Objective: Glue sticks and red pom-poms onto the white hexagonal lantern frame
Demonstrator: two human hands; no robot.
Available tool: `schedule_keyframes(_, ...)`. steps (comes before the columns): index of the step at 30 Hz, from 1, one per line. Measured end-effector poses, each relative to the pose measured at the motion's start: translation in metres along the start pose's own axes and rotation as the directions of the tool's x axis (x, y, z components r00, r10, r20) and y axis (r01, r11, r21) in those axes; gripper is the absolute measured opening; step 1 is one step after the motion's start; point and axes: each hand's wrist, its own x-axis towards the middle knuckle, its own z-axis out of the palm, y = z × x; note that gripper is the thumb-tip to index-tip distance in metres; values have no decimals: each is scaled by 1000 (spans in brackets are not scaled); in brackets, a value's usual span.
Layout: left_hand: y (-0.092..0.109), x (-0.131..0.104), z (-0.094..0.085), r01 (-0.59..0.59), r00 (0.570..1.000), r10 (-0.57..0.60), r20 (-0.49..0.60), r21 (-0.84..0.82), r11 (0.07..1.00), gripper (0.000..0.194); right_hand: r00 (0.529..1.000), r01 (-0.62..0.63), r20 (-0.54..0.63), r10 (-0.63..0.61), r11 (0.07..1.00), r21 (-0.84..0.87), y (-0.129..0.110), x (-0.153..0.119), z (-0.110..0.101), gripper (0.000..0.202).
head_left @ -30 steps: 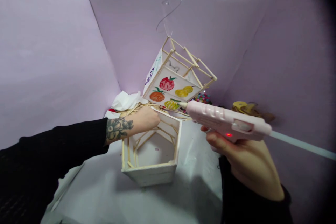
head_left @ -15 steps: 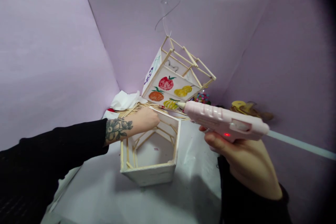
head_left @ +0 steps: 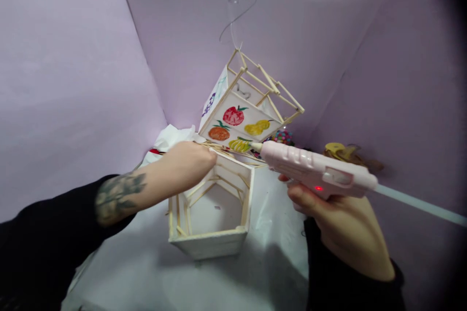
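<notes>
Pale sheeting (head_left: 146, 272) spreads beneath an open box (head_left: 207, 248). Nearest, the right hand (head_left: 337, 226) clamps a glue gun (head_left: 310, 165), its nozzle (head_left: 256, 146) perhaps held high to clear the rim. Left of it, the box contains stick framing (head_left: 187, 218) and a small scrap (head_left: 217, 208). At its far rim the left hand (head_left: 195, 163) curls; its grip cannot be told. Beyond, a fruit-painted lantern (head_left: 246, 114) tilts, presumably hanging by one corner from a wire hook (head_left: 231, 23).

Pink glue gun (head_left: 315, 166) in right grip (head_left: 341, 228)
</notes>
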Motion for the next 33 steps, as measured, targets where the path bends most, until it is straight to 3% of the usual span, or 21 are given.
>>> schedule_keyframes(2,-2,-29,-19,9,996,-8,-91,4,1000,35,1000,1,5,-1,1000,8,5,5,3,33)
schedule_keyframes(5,1,-76,-27,-164,970,113,-217,-234,958,34,996,33,86,-36,999,38,21,19,9,39)
schedule_keyframes(8,13,-112,-10,-208,943,135,-305,-223,952,26,970,84,226,-92,996,42,44,34,17,50)
schedule_keyframes(11,28,-129,14,-191,927,131,-351,-143,971,31,931,154,329,-154,988,29,67,45,26,60)
schedule_keyframes(15,36,-132,29,-160,941,118,-316,-111,981,27,917,163,368,-153,987,5,78,48,31,63)
schedule_keyframes(19,13,-129,34,-120,947,79,-312,-114,986,28,894,214,417,-164,974,-76,53,41,20,58)
schedule_keyframes(20,2,-127,37,-105,942,67,-328,-99,990,29,867,247,471,-164,962,-119,42,38,17,55)
schedule_keyframes(23,-33,-114,51,-69,938,41,-345,-68,995,33,722,406,659,-210,900,-158,5,23,16,54)
schedule_keyframes(25,-51,-103,62,-65,940,21,-339,-117,991,37,661,447,710,-243,888,-111,-13,15,21,57)
schedule_keyframes(27,-63,-92,73,-64,936,-14,-353,-209,976,38,672,455,693,-262,884,-107,-20,10,25,56)
schedule_keyframes(30,-71,-85,85,-1,906,-155,-394,-367,930,37,764,386,611,-208,906,-175,-8,14,22,56)
schedule_keyframes(33,-77,-90,98,325,834,-471,-287,-435,840,35,812,241,572,-113,958,-153,15,22,16,59)
